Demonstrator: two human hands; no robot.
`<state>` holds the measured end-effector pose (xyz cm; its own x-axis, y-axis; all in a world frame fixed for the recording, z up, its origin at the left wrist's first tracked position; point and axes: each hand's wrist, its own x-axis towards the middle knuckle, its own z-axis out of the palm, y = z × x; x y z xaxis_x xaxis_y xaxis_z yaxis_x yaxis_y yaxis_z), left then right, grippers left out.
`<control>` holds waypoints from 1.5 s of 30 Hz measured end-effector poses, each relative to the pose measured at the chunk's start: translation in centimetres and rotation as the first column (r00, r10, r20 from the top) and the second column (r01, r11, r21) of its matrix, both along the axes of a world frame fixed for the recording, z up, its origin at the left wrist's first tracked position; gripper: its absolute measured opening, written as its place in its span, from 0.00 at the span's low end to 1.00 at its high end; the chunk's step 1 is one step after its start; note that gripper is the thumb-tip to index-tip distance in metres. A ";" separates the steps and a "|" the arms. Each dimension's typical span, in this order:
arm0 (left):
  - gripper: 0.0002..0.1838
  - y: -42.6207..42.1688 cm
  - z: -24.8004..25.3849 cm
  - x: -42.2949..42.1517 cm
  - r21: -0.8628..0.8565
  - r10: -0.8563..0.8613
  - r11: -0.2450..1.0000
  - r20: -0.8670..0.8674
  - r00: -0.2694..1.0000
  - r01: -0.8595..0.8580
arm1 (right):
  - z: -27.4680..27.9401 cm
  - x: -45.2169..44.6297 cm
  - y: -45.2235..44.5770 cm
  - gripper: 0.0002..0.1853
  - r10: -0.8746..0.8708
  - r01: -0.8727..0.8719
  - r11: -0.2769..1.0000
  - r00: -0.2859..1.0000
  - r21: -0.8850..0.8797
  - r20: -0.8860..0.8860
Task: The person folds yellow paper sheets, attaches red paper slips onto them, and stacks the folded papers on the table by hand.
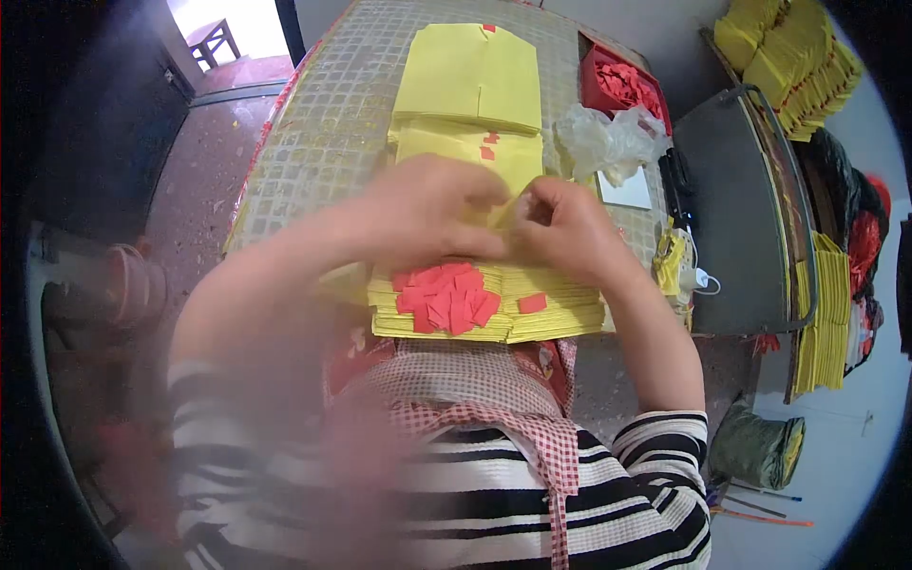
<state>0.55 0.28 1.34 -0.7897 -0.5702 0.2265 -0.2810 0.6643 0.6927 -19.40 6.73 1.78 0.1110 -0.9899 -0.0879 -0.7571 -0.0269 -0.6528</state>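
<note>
The left hand (pixel 446 209) is blurred, thumb apart, its hold unclear; red slips (pixel 445 298) lie just on its near side. Yellow paper (pixel 518 154) runs lengthwise forward, beneath both hands. The right hand (pixel 568 226) curls tightly, contents unclear.

Yellow stack (pixel 560 320) under fingers (pixel 465 180): matt paper, rough layered edges. Red slips (pixel 446 296) bodyward of fingers: matt paper. Bag (pixel 613 138) right of fingers: thin plastic, crinkled, glossy. Table cover (pixel 313 152) left of fingers: looks plastic, faint sheen. Apron (pixel 556 451), farther bodyward: matt cloth.
</note>
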 end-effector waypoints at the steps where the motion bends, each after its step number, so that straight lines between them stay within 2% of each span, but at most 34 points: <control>1: 0.14 -0.2 0.5 0.0 0.002 -0.001 1.000 -0.001 1.000 0.001 | -0.2 -0.1 0.0 0.10 -0.026 0.028 0.997 0.999 -0.073 0.033; 3: 0.17 -1.4 1.2 -0.2 0.255 -0.074 0.966 0.405 0.911 -0.035 | -0.1 -0.4 0.5 0.11 0.032 -0.024 0.995 0.997 -0.102 0.075; 5: 0.17 -2.2 0.8 -0.2 0.278 -0.060 0.959 0.385 0.921 -0.054 | 0.1 -0.7 1.1 0.13 0.091 -0.076 0.989 0.989 -0.130 0.116; 7: 0.17 -2.3 0.2 -0.4 0.303 -0.044 0.950 0.367 0.929 -0.075 | 0.7 -0.7 1.6 0.16 0.156 -0.151 0.987 0.979 -0.045 0.134; 9: 0.16 -1.9 -0.4 -0.9 0.102 -0.101 0.992 0.307 0.946 0.072 | 1.0 -0.6 1.3 0.16 0.109 -0.106 0.994 0.986 -0.027 0.126; 10: 0.16 -1.8 -0.8 -1.1 0.101 -0.102 0.992 0.309 0.946 0.074 | 1.1 -0.5 1.1 0.15 0.061 -0.060 0.998 0.991 -0.013 0.116; 12: 0.15 -1.6 -1.4 -1.4 0.024 -0.192 0.981 0.203 0.960 0.192 | 1.1 -0.2 1.1 0.15 0.037 -0.034 0.999 0.993 -0.026 0.114; 13: 0.15 -1.5 -1.4 -1.4 0.025 -0.194 0.981 0.204 0.959 0.193 | 1.1 -0.1 1.1 0.15 0.016 -0.012 0.999 0.994 -0.038 0.110; 14: 0.15 -1.5 -1.5 -1.4 0.112 -0.216 0.973 0.154 0.964 0.200 | 1.0 -0.2 1.4 0.15 0.015 -0.011 0.999 0.994 -0.036 0.111; 15: 0.14 -1.4 -1.6 -1.3 0.200 -0.232 0.958 0.102 0.967 0.208 | 0.8 -0.2 2.0 0.15 0.067 -0.064 0.991 0.998 -0.122 0.021; 16: 0.14 -1.4 -1.7 -1.2 0.204 -0.232 0.957 0.103 0.967 0.208 | 0.7 -0.2 2.6 0.15 0.111 -0.123 0.972 0.991 -0.200 -0.074; 17: 0.14 -1.5 -1.6 -1.0 0.248 -0.237 0.947 0.114 0.965 0.204 | 0.8 -0.6 2.9 0.15 0.110 -0.122 0.973 0.991 -0.196 -0.071; 18: 0.13 -1.5 -1.4 -1.0 0.292 -0.244 0.935 0.123 0.962 0.200 | 1.0 -1.2 3.4 0.17 0.196 -0.319 0.874 0.922 -0.368 -0.334; 19: 0.13 -1.4 -1.2 -0.9 0.297 -0.246 0.934 0.124 0.961 0.201 | 1.3 -1.8 3.8 0.20 0.205 -0.529 0.714 0.784 -0.459 -0.586; 20: 0.13 -1.3 -1.0 -0.9 0.319 -0.232 0.930 0.123 0.965 0.182 | 1.7 -2.2 4.5 0.20 0.206 -0.528 0.717 0.785 -0.456 -0.585; 22: 0.13 -1.1 -1.0 -1.0 0.343 -0.216 0.925 0.121 0.969 0.164 | 2.4 -3.0 5.7 0.26 0.192 -0.696 0.596 0.608 -0.401 -0.770; 23: 0.13 -1.1 -1.0 -1.0 0.320 -0.212 0.935 0.152 0.965 0.155 | 2.2 -3.8 6.1 0.32 0.200 -0.730 0.577 0.561 -0.366 -0.804; 24: 0.13 -1.1 -1.0 -1.0 0.296 -0.206 0.944 0.183 0.961 0.146 | 2.3 -4.3 6.2 0.32 0.201 -0.730 0.578 0.560 -0.365 -0.803; 26: 0.12 -0.9 -1.0 -0.9 0.320 -0.196 0.938 0.177 0.964 0.132 | 2.5 -4.9 6.3 0.33 0.107 -0.817 0.502 0.383 -0.282 -0.918; 27: 0.12 -0.8 -1.1 -0.8 0.345 -0.187 0.931 0.172 0.967 0.118 | 2.4 -5.1 6.3 0.33 0.106 -0.817 0.502 0.384 -0.283 -0.917; 29: 0.12 -0.7 -1.2 -0.8 0.338 -0.179 0.934 0.161 0.971 0.117 | 2.0 -5.4 6.2 0.36 0.114 -0.838 0.504 0.305 -0.210 -0.945; 30: 0.12 -0.7 -1.2 -0.7 0.331 -0.172 0.936 0.149 0.974 0.115 | 2.0 -5.4 6.3 0.36 0.113 -0.837 0.504 0.306 -0.211 -0.945; 32: 0.12 -0.6 -1.3 -0.7 0.333 -0.168 0.936 0.146 0.975 0.112 | 2.3 -5.0 6.8 0.31 0.256 -0.824 0.547 0.333 -0.148 -0.907; 33: 0.12 -0.6 -1.3 -0.6 0.336 -0.164 0.936 0.141 0.976 0.109 | 2.7 -4.7 7.2 0.31 0.256 -0.824 0.548 0.332 -0.147 -0.908; 35: 0.12 -0.5 -1.3 -0.6 0.347 -0.162 0.932 0.137 0.977 0.106 | 3.5 -3.6 8.4 0.23 0.281 -0.721 0.654 0.515 -0.231 -0.810; 36: 0.12 -0.5 -1.3 -0.7 0.355 -0.158 0.929 0.134 0.978 0.102 | 3.3 -3.0 8.8 0.23 0.281 -0.720 0.655 0.513 -0.229 -0.811; 38: 0.12 -0.5 -1.3 -0.7 0.355 -0.157 0.929 0.118 0.981 0.107 | 2.6 -2.1 9.2 0.19 0.261 -0.478 0.829 0.791 -0.292 -0.554; 39: 0.12 -0.4 -1.2 -0.7 0.353 -0.154 0.929 0.105 0.982 0.108 | 2.1 -2.0 9.2 0.21 0.256 -0.449 0.820 0.843 -0.356 -0.472; 40: 0.12 -0.4 -1.1 -0.8 0.354 -0.156 0.929 0.105 0.982 0.109 | 2.1 -1.8 9.3 0.21 0.256 -0.448 0.821 0.844 -0.355 -0.472; 42: 0.12 -0.4 -0.9 -0.7 0.342 -0.162 0.935 0.160 0.974 0.099 | 2.2 -1.5 9.5 0.19 0.144 -0.263 0.894 0.935 -0.362 -0.323; 45: 0.13 -0.7 -1.4 -0.6 0.301 -0.191 0.943 0.148 0.970 0.140 | 2.1 -1.4 9.7 0.18 0.098 -0.179 0.902 0.971 -0.393 -0.219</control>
<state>-0.04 -0.38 -0.08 -0.8907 -0.4484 -0.0748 -0.3161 0.4924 0.8109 -20.80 16.40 3.89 0.2712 -0.9190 0.2862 -0.8338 -0.3728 -0.4071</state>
